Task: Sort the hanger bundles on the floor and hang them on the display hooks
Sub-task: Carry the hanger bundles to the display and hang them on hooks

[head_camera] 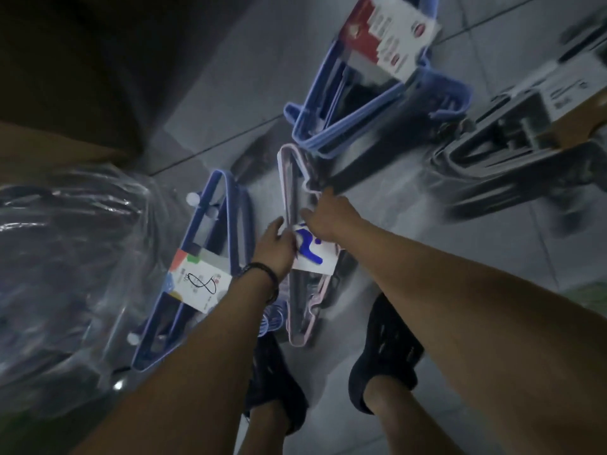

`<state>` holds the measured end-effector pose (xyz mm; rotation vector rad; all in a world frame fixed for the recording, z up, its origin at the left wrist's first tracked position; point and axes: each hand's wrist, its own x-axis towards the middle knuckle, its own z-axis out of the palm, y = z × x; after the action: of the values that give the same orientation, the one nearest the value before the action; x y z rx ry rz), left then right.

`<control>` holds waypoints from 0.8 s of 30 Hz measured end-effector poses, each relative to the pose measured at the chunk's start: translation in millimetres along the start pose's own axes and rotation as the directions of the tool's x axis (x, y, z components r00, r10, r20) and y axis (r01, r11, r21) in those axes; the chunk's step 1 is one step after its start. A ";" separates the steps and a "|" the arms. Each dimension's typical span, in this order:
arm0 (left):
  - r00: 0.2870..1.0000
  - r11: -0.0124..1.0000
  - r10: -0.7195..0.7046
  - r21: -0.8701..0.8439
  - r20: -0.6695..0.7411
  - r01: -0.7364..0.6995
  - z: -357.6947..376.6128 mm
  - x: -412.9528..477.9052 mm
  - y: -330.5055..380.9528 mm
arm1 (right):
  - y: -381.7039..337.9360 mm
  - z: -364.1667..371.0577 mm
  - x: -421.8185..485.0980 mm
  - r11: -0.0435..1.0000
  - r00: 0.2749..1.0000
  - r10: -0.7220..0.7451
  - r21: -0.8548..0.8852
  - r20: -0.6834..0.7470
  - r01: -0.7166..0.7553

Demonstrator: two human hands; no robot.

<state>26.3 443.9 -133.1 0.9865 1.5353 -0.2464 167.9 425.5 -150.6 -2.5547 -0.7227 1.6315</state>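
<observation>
Since every bundle lies on the floor, hanging seems not yet begun; the dark-blue hanger bundle [210, 224] lies apart; the left hand [274, 249] pinches the pink hanger bundle [294, 300] by its label [312, 257]; the right hand [328, 215] rests near its hooks, grip unclear; the light-blue hanger bundle [345, 133] and the grey hanger bundle [492, 159] lie beyond.

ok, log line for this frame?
left hand grips pink hanger bundle at label | right hand grips it | blue hanger bundles, grey hanger bundle on floor | display hooks out of view
</observation>
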 end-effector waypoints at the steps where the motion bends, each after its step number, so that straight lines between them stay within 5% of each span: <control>1: 1.000 1.000 0.008 -0.015 0.010 -0.008 5.4 3.1 -2.9 | -0.5 4.9 2.3 1.000 0.999 0.001 -0.028 -0.043 -0.002; 5: 0.998 0.998 0.057 -0.018 0.008 -0.057 17.5 -4.6 -7.0 | 8.3 7.1 -6.1 0.998 0.982 0.055 -0.002 -0.183 -0.056; 9: 1.000 1.000 -0.003 0.006 -0.004 0.003 25.0 -32.2 -11.3 | 25.2 -9.1 -35.6 0.995 0.992 -0.012 -0.104 -0.122 -0.001; 14: 0.996 0.975 -0.085 -0.204 0.039 0.092 46.0 -81.7 -12.3 | 58.5 -27.9 -82.1 0.948 0.986 -0.133 -0.303 -0.101 0.097; 20: 0.967 0.993 -0.086 -0.057 0.240 0.103 43.3 -64.1 11.8 | 91.2 -40.4 -107.5 0.956 0.949 -0.202 -0.258 -0.244 0.137; 24: 0.965 0.993 0.033 0.098 0.262 -0.060 55.1 -40.8 29.6 | 107.0 -38.2 -104.3 0.972 0.932 -0.191 -0.195 -0.308 0.134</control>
<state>82.2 408.0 -99.0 1.0286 1.2686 -0.4106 204.3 297.5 -72.6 -2.6943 -1.0453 1.1048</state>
